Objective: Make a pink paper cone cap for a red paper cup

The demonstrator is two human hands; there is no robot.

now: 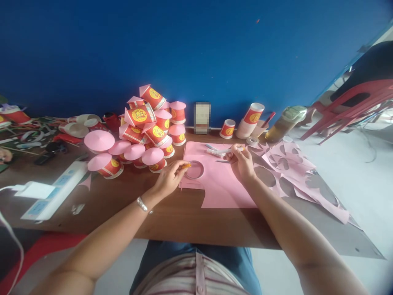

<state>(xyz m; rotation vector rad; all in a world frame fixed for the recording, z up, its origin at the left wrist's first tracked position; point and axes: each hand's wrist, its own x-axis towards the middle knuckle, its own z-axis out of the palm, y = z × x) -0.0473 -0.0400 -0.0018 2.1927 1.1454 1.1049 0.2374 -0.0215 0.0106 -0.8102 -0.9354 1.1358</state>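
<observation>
Head view: both hands are over the surface (172, 223), each gripping something small. Between thumb and fingers, the left hand (169, 178) pinches an orange cap (186, 166), held just beside a round ring (203, 169) and overlapping its left edge from this angle. The right hand (242, 164) is closed on a white pen (229, 150) with an orange end, held roughly level above the pink sheet (225, 190). The ring lies flat near the left edge of that sheet. To the left, red cups (139, 116) with pink cone tops are heaped together, some upright, some tilted; in front of them, further left, a charger (36, 189) sits on a power strip (58, 191). Pink scraps (302, 166) with round holes overlap at the right. Behind the sheet stand a lone cup (227, 129) and, farther right, a leaning bottle (284, 123), near the blue wall (196, 49).
</observation>
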